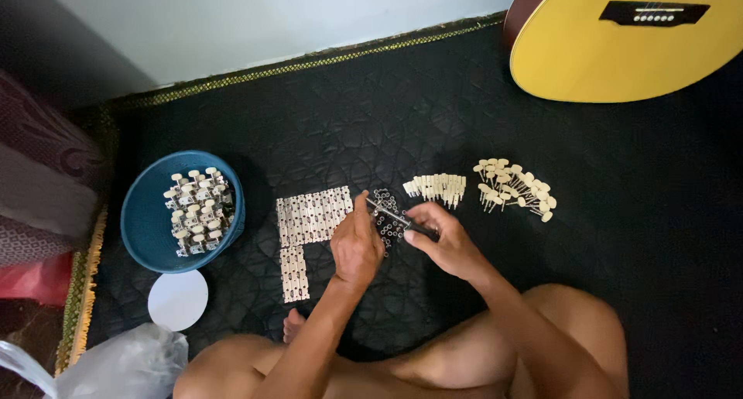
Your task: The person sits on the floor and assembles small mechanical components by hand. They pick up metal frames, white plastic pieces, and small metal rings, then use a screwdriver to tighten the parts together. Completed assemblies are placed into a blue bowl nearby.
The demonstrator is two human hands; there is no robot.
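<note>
Guitar tuner parts sorted on a black mat, one strip in hand.

Head view: left hand and right hand both pinch a dark tuner strip. Judging by the piles, metal plates, pegs and knobs are laid out; the blue bowl holds many whole tuners.

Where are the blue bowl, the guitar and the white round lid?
blue bowl (pixel 147 213): head view, bare inner wall at left.
guitar (pixel 619 54): head view, yellow top below the bridge.
white round lid (pixel 178 300): head view, centre of the disc.
</note>
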